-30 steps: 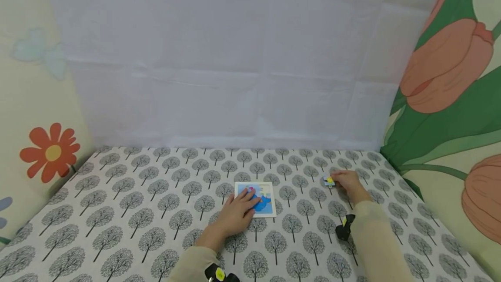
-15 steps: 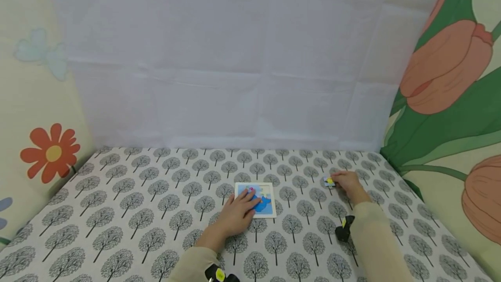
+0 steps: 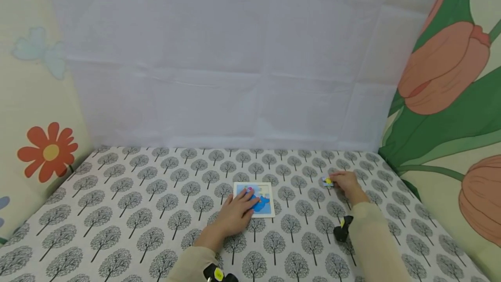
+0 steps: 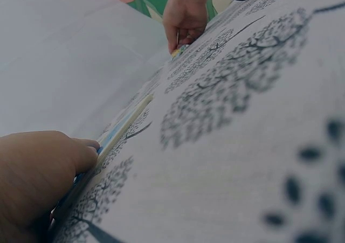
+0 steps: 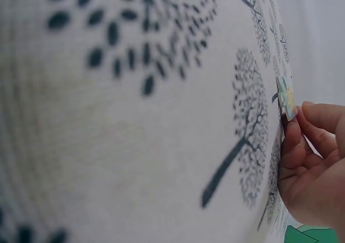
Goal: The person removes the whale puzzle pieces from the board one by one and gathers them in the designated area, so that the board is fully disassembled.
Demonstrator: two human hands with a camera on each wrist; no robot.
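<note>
A white-framed picture puzzle with a blue figure lies flat on the cloth at the middle. My left hand rests on its left part with fingers spread, hiding some of the picture. In the left wrist view the left hand lies over the frame's edge. To the right, my right hand pinches a small blue and yellow puzzle piece at its right side. The right wrist view shows the piece at the fingertips of the right hand, close to the cloth.
A white cloth printed with grey trees covers the table. Behind it hangs a pale sheet. Flower-patterned walls stand on both sides.
</note>
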